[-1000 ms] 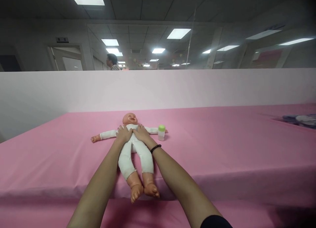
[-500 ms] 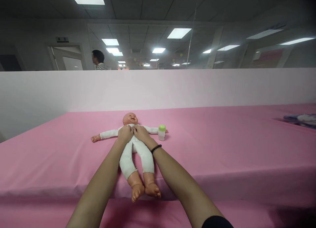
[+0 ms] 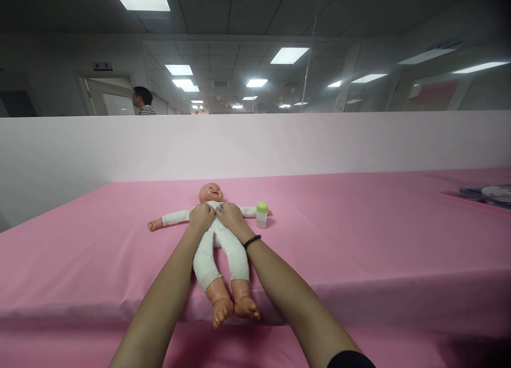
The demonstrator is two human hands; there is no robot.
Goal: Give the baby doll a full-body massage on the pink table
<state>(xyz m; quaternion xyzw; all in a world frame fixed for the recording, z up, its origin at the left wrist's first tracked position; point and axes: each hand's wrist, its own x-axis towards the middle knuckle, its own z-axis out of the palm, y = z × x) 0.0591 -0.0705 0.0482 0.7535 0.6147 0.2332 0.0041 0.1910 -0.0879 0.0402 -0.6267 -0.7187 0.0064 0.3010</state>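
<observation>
A baby doll (image 3: pixel 207 259) lies on its back on the pink-covered table, in a white suit, with bare plastic head, hands and feet. Its arms spread out sideways and its feet point toward me. My left hand (image 3: pixel 202 217) and my right hand (image 3: pixel 230 216) both rest on the doll's chest, fingertips meeting near the centre of the suit and seeming to pinch its front. A small bottle with a green cap (image 3: pixel 261 215) stands just beyond my right hand, beside the doll's outstretched arm, and neither hand touches it.
The pink tablecloth (image 3: pixel 359 235) spreads wide on both sides and folds over the near edge. A patterned cloth (image 3: pixel 485 194) lies at the far right. A white partition (image 3: pixel 255 144) runs along the back, with a person in a striped shirt (image 3: pixel 142 101) beyond it.
My hands have drawn in from flat on the chest to gathered at the suit's centre. The person behind the partition has moved left.
</observation>
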